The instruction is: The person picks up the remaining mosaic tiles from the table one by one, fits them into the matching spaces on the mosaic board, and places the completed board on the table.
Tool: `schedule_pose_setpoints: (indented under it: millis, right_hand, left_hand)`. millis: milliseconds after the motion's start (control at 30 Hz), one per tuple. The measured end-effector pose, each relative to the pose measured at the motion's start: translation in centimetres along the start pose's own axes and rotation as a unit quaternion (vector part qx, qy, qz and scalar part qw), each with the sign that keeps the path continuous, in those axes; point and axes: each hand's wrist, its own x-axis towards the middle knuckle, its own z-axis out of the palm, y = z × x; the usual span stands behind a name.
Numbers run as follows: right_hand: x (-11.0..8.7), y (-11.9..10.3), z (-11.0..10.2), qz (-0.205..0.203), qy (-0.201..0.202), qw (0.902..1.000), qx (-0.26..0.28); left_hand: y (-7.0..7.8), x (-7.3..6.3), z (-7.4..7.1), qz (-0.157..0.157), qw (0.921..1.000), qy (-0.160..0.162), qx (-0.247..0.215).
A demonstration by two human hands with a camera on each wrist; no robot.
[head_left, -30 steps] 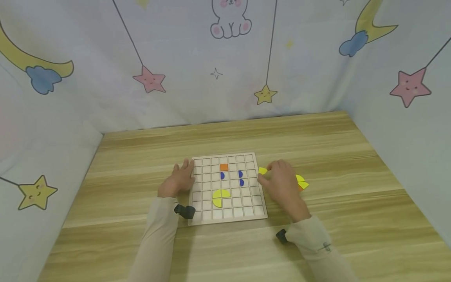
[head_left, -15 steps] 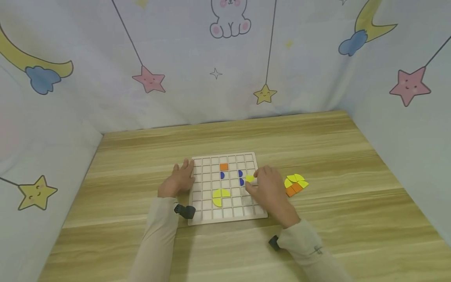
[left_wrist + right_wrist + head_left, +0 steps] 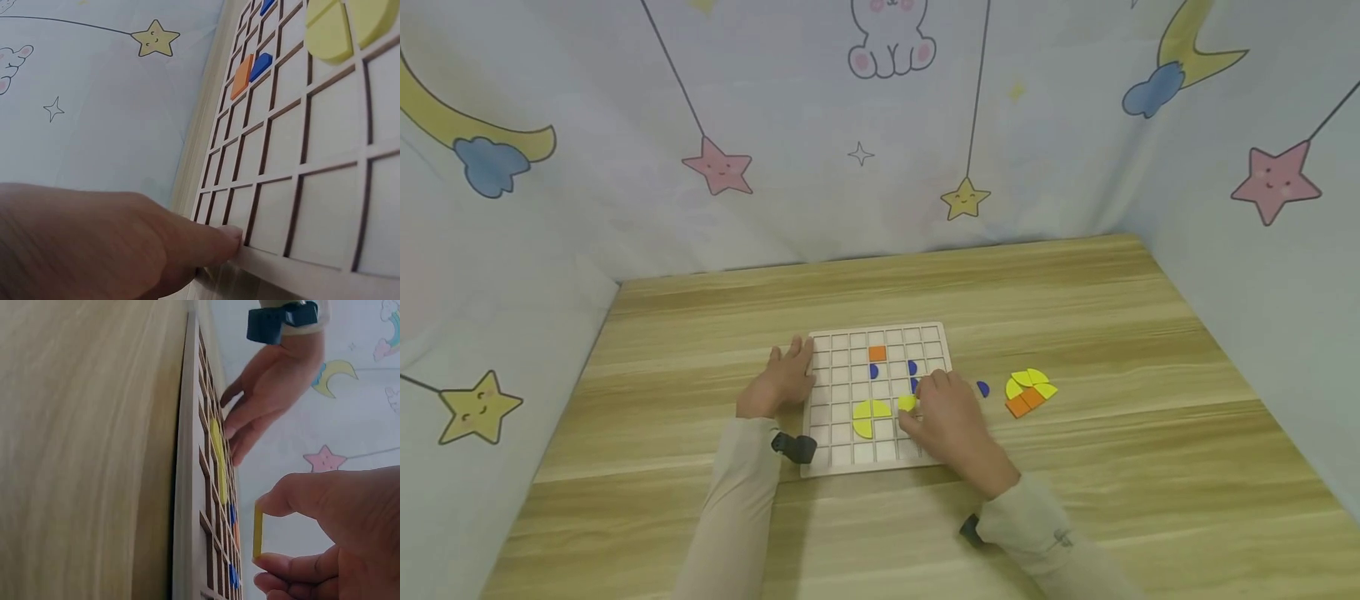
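Yellow piece (image 3: 907, 403), finger-pinched by the right hand (image 3: 953, 423), travels deeper over the gridded board (image 3: 842, 455); left hand (image 3: 781, 383) stays, fingers apart.

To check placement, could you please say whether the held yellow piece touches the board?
Apart: the right wrist view shows a gap between the piece and board.

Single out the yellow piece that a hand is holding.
The yellow piece pinched in the right hand, raised off the board; the other visible yellow pieces lie on the board or the table.
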Motion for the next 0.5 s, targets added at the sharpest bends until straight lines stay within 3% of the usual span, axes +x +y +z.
schedule_pose_setpoints:
  millis: [167,500]
  right_hand:
    - [-0.1,-0.6,0.5,-0.024,0.000,0.9997,-0.006]
    - [-0.4,-1.4,0.8,-0.032,-0.023,0.9991,-0.013]
  left_hand:
    - [0.0,0.0,-0.1,-0.002,1.0000,-0.002,-0.003]
    - [0.1,-0.3,-0.2,-0.005,1.0000,-0.002,-0.004]
